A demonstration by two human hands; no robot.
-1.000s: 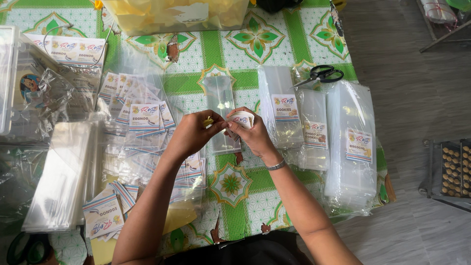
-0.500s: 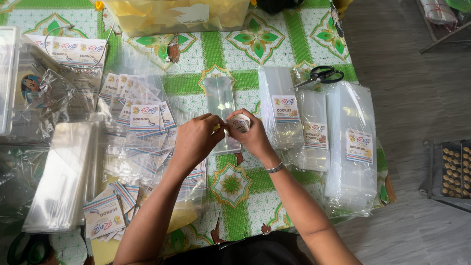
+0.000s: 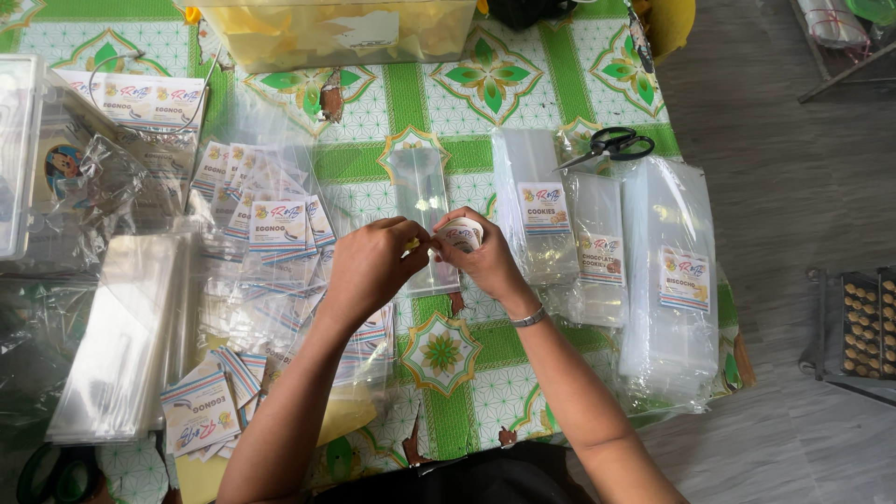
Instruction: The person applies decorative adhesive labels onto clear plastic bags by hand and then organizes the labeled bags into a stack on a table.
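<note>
Both hands meet over the middle of the bench [image 3: 485, 84], which is covered in a green and white patterned cloth. The right hand [image 3: 485, 259] has its grip curled closed around a small white roll [image 3: 460, 233], which looks like tape or stickers, turned so its open end faces up toward the person. The left hand [image 3: 369, 266] pinches thumb and fingertips together right at the edge of that roll, seemingly on a tiny yellowish piece; what exactly is between them is too small to tell. Held this close and high, the roll sits where both hands can work its edge.

Directly beneath the hands lies a single clear plastic bag [image 3: 420, 201], flat and lengthwise, set apart from the rest. To the left, printed label cards [image 3: 277, 224] are fanned in a loose heap, with a stack of empty clear sleeves [image 3: 121, 336] beside them. To the right, labelled bag stacks [image 3: 667, 289] lie in rows, sorted by kind. Black scissors [image 3: 611, 145] rest near the far right edge, and a yellow-filled clear tub [image 3: 345, 28] stands at the back.
</note>
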